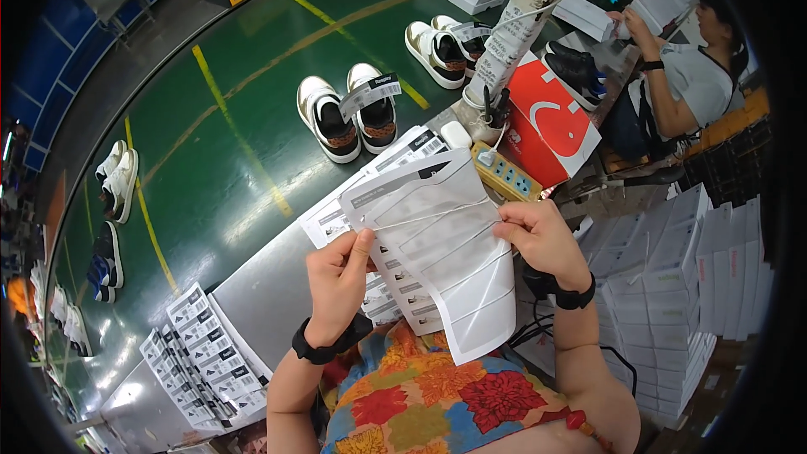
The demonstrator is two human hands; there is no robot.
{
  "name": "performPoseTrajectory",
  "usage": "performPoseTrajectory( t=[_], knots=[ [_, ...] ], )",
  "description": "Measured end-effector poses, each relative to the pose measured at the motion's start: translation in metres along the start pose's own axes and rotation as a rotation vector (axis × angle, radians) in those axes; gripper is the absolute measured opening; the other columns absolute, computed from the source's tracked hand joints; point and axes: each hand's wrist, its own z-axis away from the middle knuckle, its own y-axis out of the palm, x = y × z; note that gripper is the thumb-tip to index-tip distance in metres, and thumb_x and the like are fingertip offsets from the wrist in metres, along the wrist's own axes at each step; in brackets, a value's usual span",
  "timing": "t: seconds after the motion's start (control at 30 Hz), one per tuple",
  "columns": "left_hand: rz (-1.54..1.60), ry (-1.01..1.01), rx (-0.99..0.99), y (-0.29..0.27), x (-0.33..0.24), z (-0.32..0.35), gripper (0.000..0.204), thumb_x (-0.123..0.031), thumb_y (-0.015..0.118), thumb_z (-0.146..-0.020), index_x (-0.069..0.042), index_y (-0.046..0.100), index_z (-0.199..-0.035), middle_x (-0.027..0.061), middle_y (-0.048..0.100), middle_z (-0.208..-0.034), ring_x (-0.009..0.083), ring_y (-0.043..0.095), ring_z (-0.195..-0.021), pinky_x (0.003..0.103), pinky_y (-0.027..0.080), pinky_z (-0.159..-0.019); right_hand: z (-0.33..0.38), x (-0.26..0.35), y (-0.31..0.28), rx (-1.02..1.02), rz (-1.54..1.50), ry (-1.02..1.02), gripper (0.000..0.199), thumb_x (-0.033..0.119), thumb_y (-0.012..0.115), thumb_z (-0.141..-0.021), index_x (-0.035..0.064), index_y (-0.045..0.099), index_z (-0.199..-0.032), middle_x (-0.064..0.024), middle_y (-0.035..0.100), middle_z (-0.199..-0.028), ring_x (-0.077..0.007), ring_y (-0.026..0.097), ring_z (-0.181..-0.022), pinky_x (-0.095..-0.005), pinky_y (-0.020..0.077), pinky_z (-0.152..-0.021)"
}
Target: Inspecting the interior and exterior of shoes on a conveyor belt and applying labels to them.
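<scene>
My left hand (pixel 338 279) and my right hand (pixel 542 236) hold up a white sheet (pixel 445 252) with peeled strips across it, a label backing sheet. The left fingers pinch its left edge, the right fingers grip its upper right edge. Behind it lie more printed label sheets (pixel 378 176) on the grey bench edge. A pair of white and brown shoes (pixel 346 112) with a tag across them sits on the green conveyor (pixel 210 176) just beyond the sheets. Both wrists wear black bands.
A second shoe pair (pixel 441 46) rides further along the belt, other shoes (pixel 113 181) at its left. A red box (pixel 555 122), a power strip (pixel 504 172), stacked white boxes (pixel 672 286) and label sheets (pixel 197 353) surround me. A seated person (pixel 685 76) works at right.
</scene>
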Motion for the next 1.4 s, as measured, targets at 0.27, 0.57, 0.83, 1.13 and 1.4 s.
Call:
performPoseTrajectory(
  t=[0.27, 0.57, 0.83, 1.13, 1.4],
  knots=[
    [-0.201, 0.029, -0.212, -0.034, 0.003, -0.01, 0.032, -0.023, 0.056, -0.097, 0.005, 0.066, -0.085, 0.0005, 0.06, -0.067, 0.0053, 0.053, -0.058, 0.022, 0.046, -0.053, 0.003, -0.015, -0.011, -0.176, 0.296, -0.101, 0.012, 0.003, 0.062, -0.079, -0.0023, 0.066, -0.089, -0.0166, 0.059, -0.064, -0.0278, 0.059, -0.058, -0.0325, 0.0449, -0.056],
    [0.118, -0.382, -0.09, -0.064, 0.05, -0.02, 0.03, -0.023, 0.055, -0.097, 0.005, 0.066, -0.092, 0.0082, 0.067, -0.077, 0.012, 0.064, -0.064, 0.026, 0.053, -0.056, 0.012, -0.042, -0.043, -0.745, 0.384, -0.821, 0.013, 0.01, 0.069, -0.071, 0.0098, 0.058, -0.064, -0.0079, 0.061, -0.083, -0.0276, 0.058, -0.093, -0.0486, 0.0459, -0.092],
    [-0.539, -0.196, -0.001, -0.083, 0.035, -0.005, 0.04, -0.022, 0.06, -0.092, 0.01, 0.058, -0.115, 0.0137, 0.068, -0.081, 0.0172, 0.067, -0.067, 0.026, 0.049, -0.057, 0.037, -0.165, -0.114, -1.741, -0.116, -0.604, 0.028, 0.01, 0.063, -0.085, 0.0055, 0.045, -0.106, -0.0141, 0.05, -0.12, -0.0268, 0.055, -0.107, -0.0368, 0.0482, -0.091],
    [-0.393, -0.288, -0.148, -0.135, 0.015, 0.012, 0.044, -0.021, 0.057, -0.094, 0.006, 0.05, -0.128, 0.0165, 0.065, -0.108, 0.0184, 0.068, -0.079, 0.025, 0.052, -0.064, 0.012, -0.422, -0.085, -2.154, -0.876, 0.624, 0.029, 0.001, 0.057, -0.073, -0.0028, 0.06, -0.101, -0.0126, 0.064, -0.093, -0.0242, 0.059, -0.082, -0.0381, 0.0472, -0.07],
    [-0.386, -0.293, -0.218, -0.158, 0.005, 0.03, 0.046, -0.024, 0.058, -0.094, 0.001, 0.049, -0.131, 0.0155, 0.065, -0.112, 0.018, 0.068, -0.082, 0.025, 0.052, -0.069, -0.035, -0.419, -0.01, -1.842, -0.573, 0.745, 0.028, 0.003, 0.062, -0.075, -0.0027, 0.062, -0.103, -0.0171, 0.067, -0.098, -0.03, 0.063, -0.089, -0.0383, 0.0475, -0.082]
  ],
)
